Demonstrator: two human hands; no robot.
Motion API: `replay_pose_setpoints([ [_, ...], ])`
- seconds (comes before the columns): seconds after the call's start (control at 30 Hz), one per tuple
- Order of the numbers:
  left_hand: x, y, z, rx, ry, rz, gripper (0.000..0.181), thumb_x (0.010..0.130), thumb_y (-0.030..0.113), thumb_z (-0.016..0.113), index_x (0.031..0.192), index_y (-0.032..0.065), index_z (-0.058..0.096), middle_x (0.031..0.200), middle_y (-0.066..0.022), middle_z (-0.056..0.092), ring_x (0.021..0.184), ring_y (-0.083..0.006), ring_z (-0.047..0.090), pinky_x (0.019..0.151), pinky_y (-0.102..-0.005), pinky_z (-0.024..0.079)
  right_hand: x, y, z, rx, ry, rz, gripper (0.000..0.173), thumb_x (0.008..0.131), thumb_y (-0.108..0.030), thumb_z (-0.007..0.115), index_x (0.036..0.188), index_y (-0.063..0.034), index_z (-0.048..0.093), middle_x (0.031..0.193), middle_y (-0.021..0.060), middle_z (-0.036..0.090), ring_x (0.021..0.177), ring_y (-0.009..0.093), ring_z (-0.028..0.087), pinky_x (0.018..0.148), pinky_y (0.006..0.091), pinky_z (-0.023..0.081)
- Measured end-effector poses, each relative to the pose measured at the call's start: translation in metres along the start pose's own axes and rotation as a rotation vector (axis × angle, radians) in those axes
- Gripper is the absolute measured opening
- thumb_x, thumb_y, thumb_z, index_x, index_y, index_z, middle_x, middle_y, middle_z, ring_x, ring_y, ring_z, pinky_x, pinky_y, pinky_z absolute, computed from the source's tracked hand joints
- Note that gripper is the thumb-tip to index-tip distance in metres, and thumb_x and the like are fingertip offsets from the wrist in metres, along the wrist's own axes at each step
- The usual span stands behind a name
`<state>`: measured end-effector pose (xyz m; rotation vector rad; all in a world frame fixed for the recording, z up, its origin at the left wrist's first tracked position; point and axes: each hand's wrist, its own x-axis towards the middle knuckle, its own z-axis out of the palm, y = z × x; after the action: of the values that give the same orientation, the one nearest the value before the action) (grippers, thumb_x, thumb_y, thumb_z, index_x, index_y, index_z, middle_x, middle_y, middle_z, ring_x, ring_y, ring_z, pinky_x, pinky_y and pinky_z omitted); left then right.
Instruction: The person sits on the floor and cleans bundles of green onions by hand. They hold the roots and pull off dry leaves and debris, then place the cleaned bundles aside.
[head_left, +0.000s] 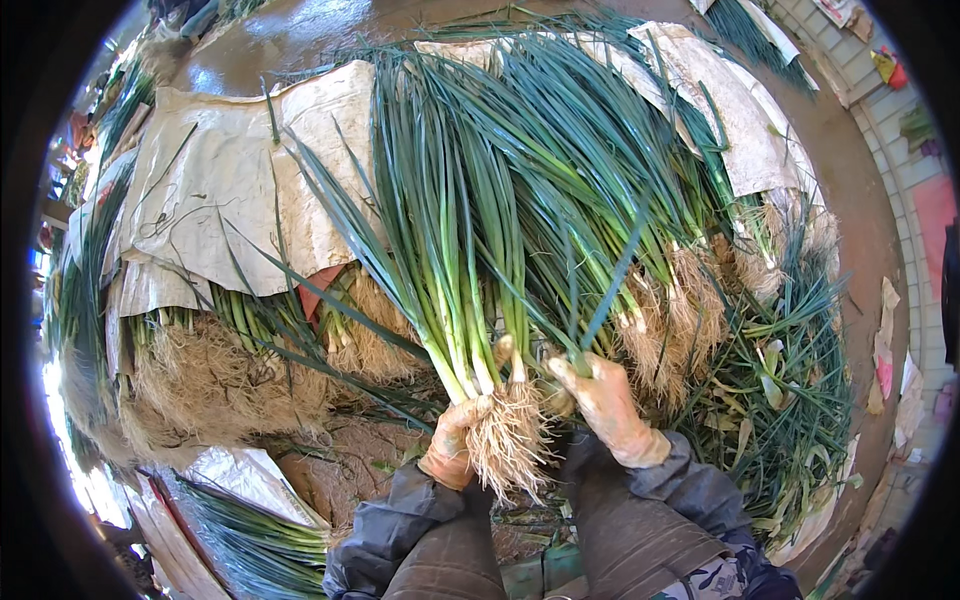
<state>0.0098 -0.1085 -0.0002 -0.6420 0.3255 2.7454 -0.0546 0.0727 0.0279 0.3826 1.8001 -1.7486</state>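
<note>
My left hand (453, 444), in a soiled glove, grips several green onions (459, 330) by their white lower stalks, just above the hanging roots (511, 442). Their long green leaves stretch away from me. My right hand (606, 405), also gloved, is closed around a green onion stalk (581, 364) to the right of those roots; its lower end is hidden. A large heap of green onions (570, 165) lies beyond and to the right, with the roots towards me.
Pale sheets (247, 187) cover more rooted onions (225, 375) on the left. Another onion bundle (262, 536) lies at the lower left beside a white sheet (244, 480). Loose leaves and trimmings (780, 427) are piled at the right, near a wet floor (874, 262) and tiles (911, 225).
</note>
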Motion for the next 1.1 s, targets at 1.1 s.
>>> replay_pose_setpoints([
  [1.1, 0.021, -0.004, -0.010, 0.146, -0.081, -0.275, 0.058, 0.079, 0.009, 0.069, 0.132, -0.0028, 0.050, 0.124, -0.0134, 0.061, 0.099, -0.0211, 0.063, 0.088, -0.0337, 0.054, 0.005, 0.011, -0.047, -0.880, -0.037, -0.474, 0.017, 0.091, -0.018, 0.066, 0.094, -0.0022, 0.071, 0.079, 0.0110, 0.070, 0.062, 0.022, 0.066, 0.056, 0.0343, 0.052],
])
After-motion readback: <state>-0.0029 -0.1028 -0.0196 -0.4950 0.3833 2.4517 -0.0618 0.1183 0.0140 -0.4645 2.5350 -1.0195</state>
